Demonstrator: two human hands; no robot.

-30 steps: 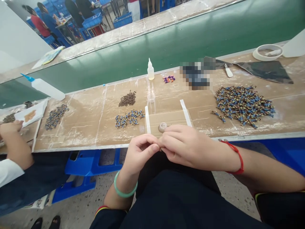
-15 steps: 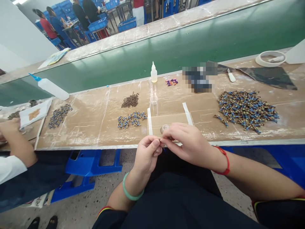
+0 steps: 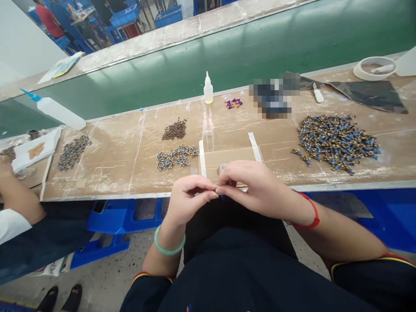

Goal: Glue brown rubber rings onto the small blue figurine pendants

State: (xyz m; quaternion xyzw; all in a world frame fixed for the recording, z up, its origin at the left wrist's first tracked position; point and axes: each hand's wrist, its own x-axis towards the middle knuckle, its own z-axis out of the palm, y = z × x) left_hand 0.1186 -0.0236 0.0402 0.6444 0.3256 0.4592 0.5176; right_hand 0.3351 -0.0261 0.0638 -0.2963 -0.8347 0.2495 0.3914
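My left hand [image 3: 188, 197] and my right hand [image 3: 251, 184] meet fingertip to fingertip at the table's front edge. Each is closed in a pinch; whatever sits between the fingers is too small and covered to name. Just behind my right fingers, a small round object [image 3: 222, 169] rests on a cardboard piece [image 3: 227, 156] and is partly hidden by that hand. White tape strips [image 3: 202, 158] run along both sides of the cardboard. To the left lie a pile of small blue-and-gold pieces [image 3: 177, 157] and a heap of little brown discs [image 3: 174, 130].
A larger blue-and-gold pile [image 3: 338, 143] spreads on the right. Behind stand a dropper bottle [image 3: 208, 90], small purple-and-orange pieces [image 3: 233, 103], a white-handled tool [image 3: 318, 93] and a tape roll [image 3: 374, 69]. At far left, a co-worker's arm [image 3: 19, 190] reaches over the table beside a blue-tipped bottle [image 3: 60, 112].
My left hand has shifted left and its fingers have straightened from a curled grip into a flatter pinch. My right hand stays near the same spot. The whole view has tilted slightly.
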